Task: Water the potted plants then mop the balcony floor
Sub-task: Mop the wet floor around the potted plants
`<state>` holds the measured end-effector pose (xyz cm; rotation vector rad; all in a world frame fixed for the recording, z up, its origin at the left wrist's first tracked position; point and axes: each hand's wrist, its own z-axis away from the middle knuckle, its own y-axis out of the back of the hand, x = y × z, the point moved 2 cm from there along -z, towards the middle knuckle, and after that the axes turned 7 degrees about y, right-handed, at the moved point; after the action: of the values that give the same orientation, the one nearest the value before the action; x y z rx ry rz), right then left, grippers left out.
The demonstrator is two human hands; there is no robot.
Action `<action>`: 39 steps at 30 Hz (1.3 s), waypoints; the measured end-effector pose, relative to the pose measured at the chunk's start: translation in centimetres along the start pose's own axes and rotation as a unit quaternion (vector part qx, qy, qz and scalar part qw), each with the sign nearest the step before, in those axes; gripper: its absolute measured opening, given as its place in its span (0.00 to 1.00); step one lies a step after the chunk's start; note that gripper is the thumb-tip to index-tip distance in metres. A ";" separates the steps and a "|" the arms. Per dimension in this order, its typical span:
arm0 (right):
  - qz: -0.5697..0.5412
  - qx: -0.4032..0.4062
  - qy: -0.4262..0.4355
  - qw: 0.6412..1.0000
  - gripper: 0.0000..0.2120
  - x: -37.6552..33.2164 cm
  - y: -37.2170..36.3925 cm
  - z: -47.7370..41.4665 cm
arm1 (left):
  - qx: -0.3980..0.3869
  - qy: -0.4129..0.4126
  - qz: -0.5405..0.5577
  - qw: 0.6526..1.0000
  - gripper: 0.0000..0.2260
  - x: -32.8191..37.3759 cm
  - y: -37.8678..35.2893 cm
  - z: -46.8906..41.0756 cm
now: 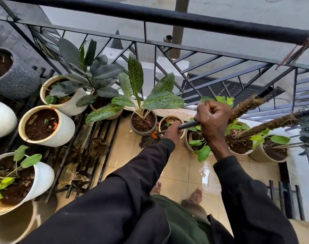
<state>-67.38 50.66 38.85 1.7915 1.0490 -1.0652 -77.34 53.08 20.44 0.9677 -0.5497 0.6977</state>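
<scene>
Both my hands grip a dark mop handle [187, 125] that slants down to the floor. My right hand [212, 120] holds its upper end in a fist. My left hand [173, 132] holds it lower down. The mop head [149, 140], dark strands under an orange collar, lies on the wet beige tile floor [178, 166] in front of a small dark pot [144, 123] with a striped-leaf plant. Potted plants line the railing on the left and right.
A black metal railing [167, 18] runs across the top. White ribbed pots [46, 125] sit on a dark metal rack at the left. More pots with coir poles [241, 110] stand at the right. My bare feet [194, 194] are on the wet tiles.
</scene>
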 end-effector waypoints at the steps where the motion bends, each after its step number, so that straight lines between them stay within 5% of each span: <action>1: -0.003 0.001 -0.003 1.000 0.19 0.0 0.0 -0.2 | 0.004 0.012 0.012 1.000 0.03 0.0 -0.3 -0.1; 16: -0.058 -0.046 -0.048 0.996 0.16 -0.2 2.1 -1.0 | 0.027 0.012 -0.017 0.999 0.06 0.6 -0.7 3.2; 29: -0.132 -0.163 -0.094 0.973 0.24 0.2 1.1 0.3 | 0.086 0.124 -0.038 0.988 0.08 -4.1 -1.7 8.5; 39: -0.143 -0.135 -0.019 0.980 0.17 -4.9 2.2 -1.9 | 0.140 0.004 0.055 0.989 0.07 -0.7 -1.2 8.6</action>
<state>-66.31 50.38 44.49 1.4282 1.3860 -1.0630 -77.88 44.87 23.29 1.2020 -0.5086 0.8950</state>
